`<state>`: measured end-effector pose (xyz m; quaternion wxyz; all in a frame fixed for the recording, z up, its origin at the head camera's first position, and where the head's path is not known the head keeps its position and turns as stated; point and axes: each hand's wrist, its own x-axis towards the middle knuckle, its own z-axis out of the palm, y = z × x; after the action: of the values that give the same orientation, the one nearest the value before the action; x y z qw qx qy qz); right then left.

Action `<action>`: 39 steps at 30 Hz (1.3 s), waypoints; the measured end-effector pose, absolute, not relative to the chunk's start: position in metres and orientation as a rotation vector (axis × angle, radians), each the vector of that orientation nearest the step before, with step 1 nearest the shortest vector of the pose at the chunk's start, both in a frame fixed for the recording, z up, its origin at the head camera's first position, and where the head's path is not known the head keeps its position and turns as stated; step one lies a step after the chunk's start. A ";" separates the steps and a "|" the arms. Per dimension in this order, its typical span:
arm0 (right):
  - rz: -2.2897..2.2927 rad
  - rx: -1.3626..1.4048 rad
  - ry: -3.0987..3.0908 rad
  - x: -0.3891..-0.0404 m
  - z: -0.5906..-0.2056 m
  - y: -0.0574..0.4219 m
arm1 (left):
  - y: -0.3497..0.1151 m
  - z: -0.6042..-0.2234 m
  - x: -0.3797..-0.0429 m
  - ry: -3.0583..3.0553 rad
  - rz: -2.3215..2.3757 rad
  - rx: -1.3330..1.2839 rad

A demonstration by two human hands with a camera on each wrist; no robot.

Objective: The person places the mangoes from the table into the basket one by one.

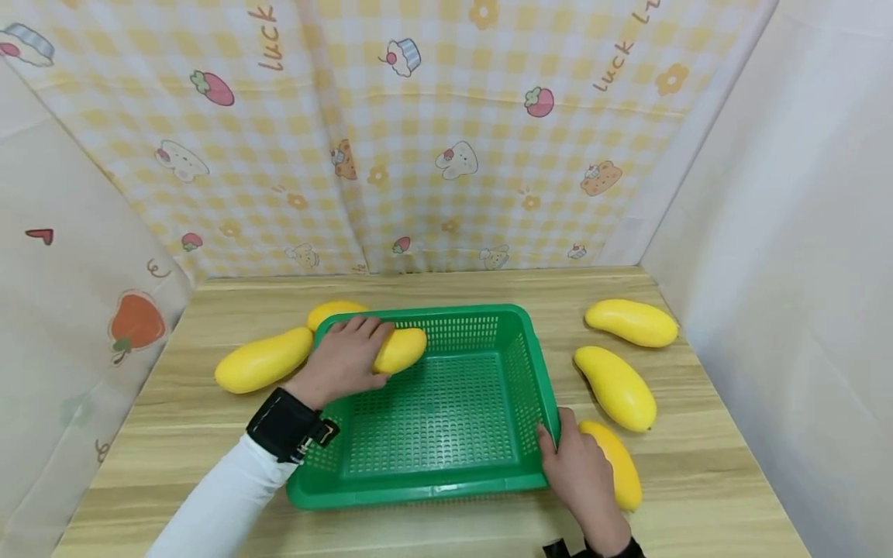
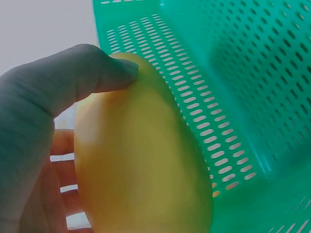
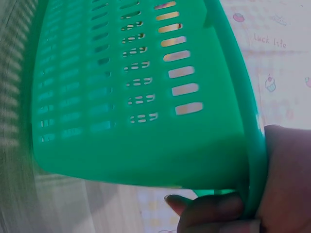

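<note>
A green plastic basket (image 1: 436,418) with slotted walls sits in the middle of the wooden table. My left hand (image 1: 349,356) grips a yellow mango (image 1: 403,350) over the basket's left part. In the left wrist view, the thumb (image 2: 104,73) lies across one side of the mango (image 2: 146,160), with the other fingers on its far side. At the basket's right side, my right hand (image 1: 577,469) holds the rim, thumb inside. The right wrist view shows fingers (image 3: 218,213) curled round the basket's rim (image 3: 255,160).
Right of the basket lie three mangoes: a far one (image 1: 631,322), a middle one (image 1: 616,387) and a near one (image 1: 614,465) partly behind my right hand. On the left are another mango (image 1: 265,361) and one (image 1: 335,311) partly hidden by the basket. A patterned curtain (image 1: 432,139) hangs behind.
</note>
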<state>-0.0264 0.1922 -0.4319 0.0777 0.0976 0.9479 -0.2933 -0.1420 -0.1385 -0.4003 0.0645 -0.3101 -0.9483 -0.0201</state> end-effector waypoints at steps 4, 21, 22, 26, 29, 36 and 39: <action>-0.881 0.283 2.849 -0.026 -0.433 0.195 | -0.135 -0.409 -0.146 -2.831 0.017 -0.968; -0.844 0.259 2.862 -0.027 -0.433 0.194 | -0.129 -0.438 -0.149 -2.836 0.165 -1.051; -0.838 0.252 2.866 -0.027 -0.432 0.194 | -0.128 -0.439 -0.149 -2.839 0.169 -1.055; -0.818 0.228 2.882 -0.026 -0.431 0.195 | -0.128 -0.444 -0.151 -2.860 0.167 -1.067; -0.800 0.230 2.888 -0.027 -0.430 0.194 | -0.127 -0.445 -0.152 -2.878 0.141 -1.074; -0.774 0.229 2.878 -0.029 -0.431 0.195 | -0.125 -0.447 -0.153 -2.888 0.080 -1.073; -0.779 0.225 2.862 -0.029 -0.432 0.196 | -0.123 -0.448 -0.154 -2.886 0.050 -1.068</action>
<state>-0.0290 0.1957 -0.4320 0.0833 0.0755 0.9588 -0.2608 -0.1539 -0.1235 -0.4479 0.0319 -0.3469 -0.9372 0.0162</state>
